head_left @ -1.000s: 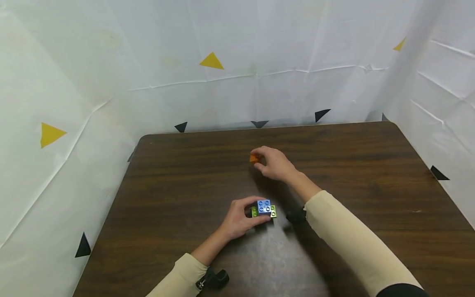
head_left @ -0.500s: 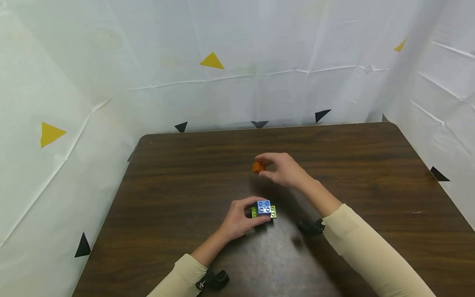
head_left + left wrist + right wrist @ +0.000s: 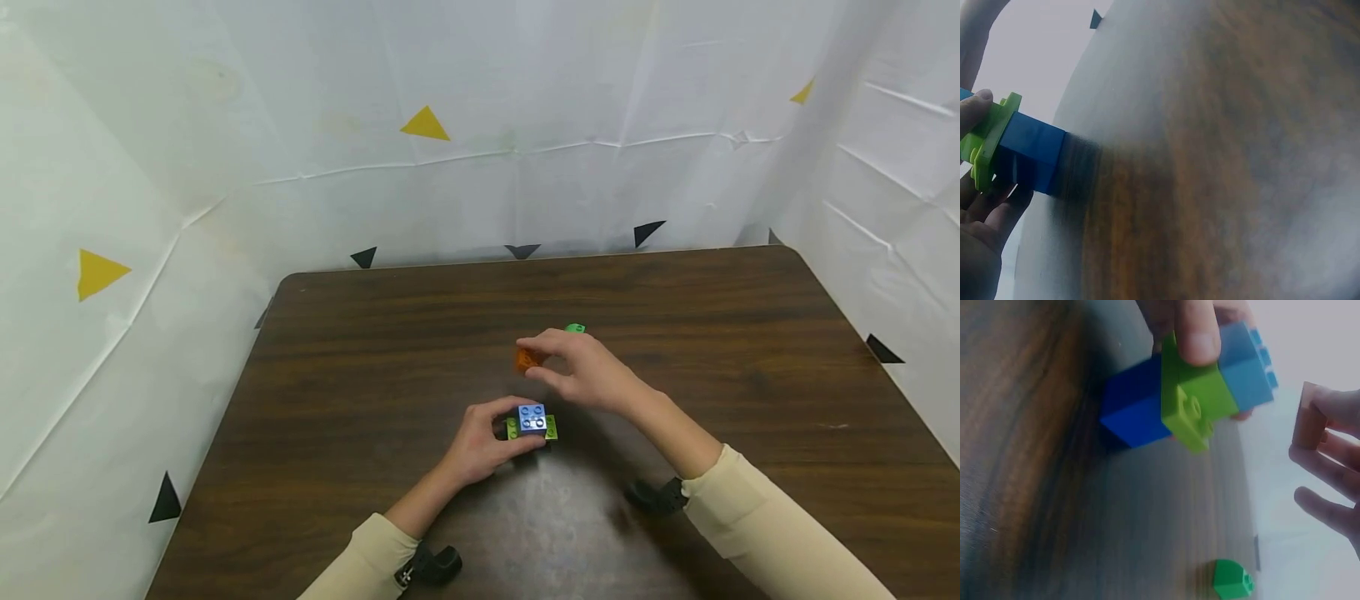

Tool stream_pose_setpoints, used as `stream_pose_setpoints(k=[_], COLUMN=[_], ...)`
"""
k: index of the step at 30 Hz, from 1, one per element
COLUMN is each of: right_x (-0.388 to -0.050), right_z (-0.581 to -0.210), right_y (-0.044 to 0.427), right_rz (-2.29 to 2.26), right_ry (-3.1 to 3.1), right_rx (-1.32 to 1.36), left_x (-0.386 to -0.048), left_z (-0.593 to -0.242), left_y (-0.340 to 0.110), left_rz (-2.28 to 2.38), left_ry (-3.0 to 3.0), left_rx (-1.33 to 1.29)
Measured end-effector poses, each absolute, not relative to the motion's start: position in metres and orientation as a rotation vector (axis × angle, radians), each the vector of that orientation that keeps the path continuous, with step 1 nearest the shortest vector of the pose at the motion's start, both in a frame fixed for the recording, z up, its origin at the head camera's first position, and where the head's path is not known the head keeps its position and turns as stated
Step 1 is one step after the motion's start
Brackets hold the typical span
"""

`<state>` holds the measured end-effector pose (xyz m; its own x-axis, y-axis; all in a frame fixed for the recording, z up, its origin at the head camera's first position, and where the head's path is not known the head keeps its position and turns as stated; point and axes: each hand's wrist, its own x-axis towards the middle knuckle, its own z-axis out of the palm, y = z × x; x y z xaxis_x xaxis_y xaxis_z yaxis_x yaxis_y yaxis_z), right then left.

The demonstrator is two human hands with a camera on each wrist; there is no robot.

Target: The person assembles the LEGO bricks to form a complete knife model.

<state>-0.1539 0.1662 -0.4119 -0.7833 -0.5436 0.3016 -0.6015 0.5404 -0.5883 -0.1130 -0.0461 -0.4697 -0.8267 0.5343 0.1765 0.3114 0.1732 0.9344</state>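
My left hand [image 3: 483,442] grips a small stack of toy building bricks on the table. The stack has a dark blue brick [image 3: 1032,150] at the bottom, a lime green piece [image 3: 1200,394] with studs at its sides in the middle, and a lighter blue brick [image 3: 532,418] on top. Beyond the stack and slightly higher, my right hand [image 3: 588,371] pinches an orange brick [image 3: 527,360] between thumb and fingers. In the right wrist view that orange brick [image 3: 1309,417] is apart from the stack. A green curved brick [image 3: 575,328] lies behind my right hand, which partly hides it in the head view.
The brown wood-grain table [image 3: 360,375] has rounded far corners. White sheeting [image 3: 315,108] with yellow and black triangles stands behind it and along both sides. The green curved brick [image 3: 1232,579] rests on the table beyond the stack.
My right hand has come nearer to me with the orange brick, toward the stack. The green curved brick has come into sight behind it. My left hand and the stack have stayed put.
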Motion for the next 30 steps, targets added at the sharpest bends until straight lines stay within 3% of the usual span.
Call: stream_pose_setpoints(k=[14,21,30], right_x=[-0.122,-0.116,-0.111], right_z=[-0.406,-0.407,-0.400], right_y=[0.167,0.167,0.167], right_rz=[0.971,1.001,0.968], right_ry=[-2.790,-2.737,-2.772], right_rx=[1.143,1.209,1.239], left_x=[-0.114,-0.123,-0.126], left_z=[-0.473,-0.503,-0.507], left_y=[-0.048,-0.048,-0.051], left_rz=[1.742,1.747,1.774], left_ry=[2.226,2.221,2.188], left_rx=[0.846,0.843,0.882])
